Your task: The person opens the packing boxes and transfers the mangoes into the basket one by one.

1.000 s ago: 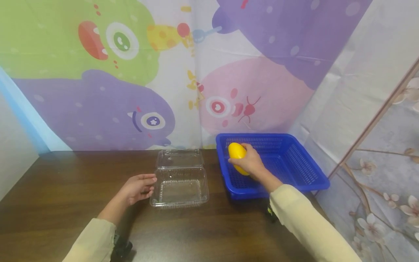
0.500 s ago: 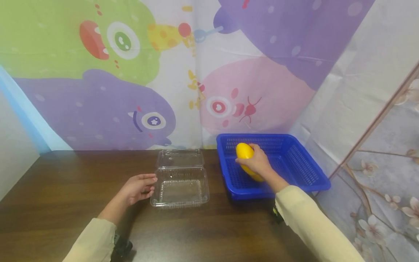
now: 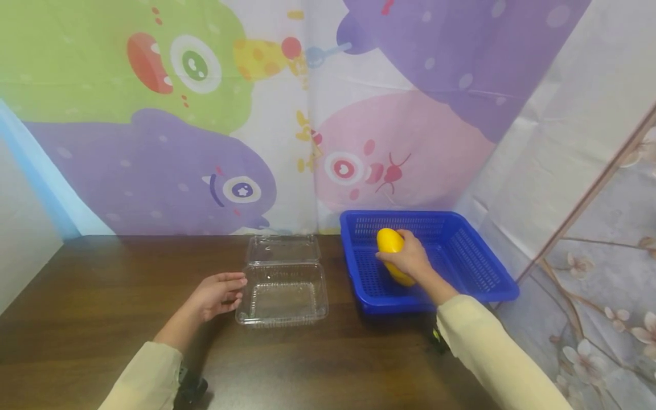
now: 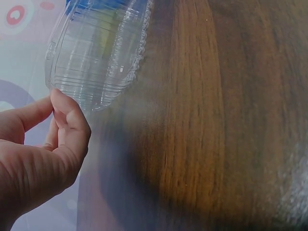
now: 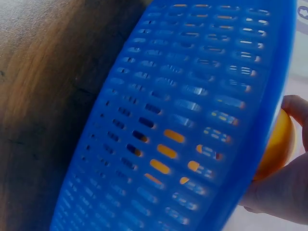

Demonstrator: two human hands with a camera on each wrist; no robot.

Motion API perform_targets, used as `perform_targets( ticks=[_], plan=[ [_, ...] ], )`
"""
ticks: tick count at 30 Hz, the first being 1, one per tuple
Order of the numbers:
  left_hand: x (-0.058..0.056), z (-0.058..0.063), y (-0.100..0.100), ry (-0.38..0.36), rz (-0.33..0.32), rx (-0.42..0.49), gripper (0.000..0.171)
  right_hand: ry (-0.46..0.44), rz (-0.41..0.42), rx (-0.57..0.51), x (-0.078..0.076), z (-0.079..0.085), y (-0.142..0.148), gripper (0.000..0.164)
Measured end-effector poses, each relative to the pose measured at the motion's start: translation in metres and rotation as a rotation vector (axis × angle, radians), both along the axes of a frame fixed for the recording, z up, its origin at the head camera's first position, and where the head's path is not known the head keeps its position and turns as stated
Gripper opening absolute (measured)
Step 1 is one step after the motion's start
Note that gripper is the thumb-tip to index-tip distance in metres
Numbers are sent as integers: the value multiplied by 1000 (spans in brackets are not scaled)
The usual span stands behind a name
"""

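A smooth, oblong yellow fruit (image 3: 390,241), its kind not plain, stands tilted within the blue plastic basket (image 3: 356,279). My right hand (image 3: 413,257) grips it from the right side, thumb and fingers round its middle. Through the basket's slots the right wrist view shows more yellow, and part of the fruit (image 5: 279,147) rises past the rim beside the thumb. On the left, my left hand (image 3: 217,295) pinches the rim of a clear plastic clamshell box (image 3: 282,324) between thumb and index finger; the left wrist view shows these fingertips at the box's edge (image 4: 60,77).
The box's hinged lid (image 3: 283,249) lies folded back toward the wall. A brown wooden table (image 3: 287,370) carries everything. Behind it hangs a cartoon-printed cloth (image 3: 205,171); a flowered panel (image 3: 589,319) borders the basket's right side.
My right hand has moved right and slightly nearer inside the basket, carrying the yellow fruit lower and farther from the basket's left wall. My left hand and the clear box stay in place.
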State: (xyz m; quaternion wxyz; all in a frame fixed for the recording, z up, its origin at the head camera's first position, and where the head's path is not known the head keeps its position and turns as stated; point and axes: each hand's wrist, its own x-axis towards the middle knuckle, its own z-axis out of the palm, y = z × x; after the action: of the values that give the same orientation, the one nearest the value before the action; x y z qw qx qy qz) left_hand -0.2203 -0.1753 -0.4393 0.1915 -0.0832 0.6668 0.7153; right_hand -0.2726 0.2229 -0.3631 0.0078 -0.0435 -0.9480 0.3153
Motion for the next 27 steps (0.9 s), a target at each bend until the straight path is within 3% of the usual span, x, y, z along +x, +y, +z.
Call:
perform_targets(
  ticks=[15, 22, 27],
  plan=[
    [0, -1, -1, -3, 3, -13, 54, 7, -31, 21, -3, -5, 18, 85],
    [1, -2, -4, 26, -25, 20, 56, 12, -38, 45, -3, -2, 31, 84],
    [-1, -2, -2, 13, -6, -4, 57, 30, -35, 56, -4, 0, 43, 84]
  ],
)
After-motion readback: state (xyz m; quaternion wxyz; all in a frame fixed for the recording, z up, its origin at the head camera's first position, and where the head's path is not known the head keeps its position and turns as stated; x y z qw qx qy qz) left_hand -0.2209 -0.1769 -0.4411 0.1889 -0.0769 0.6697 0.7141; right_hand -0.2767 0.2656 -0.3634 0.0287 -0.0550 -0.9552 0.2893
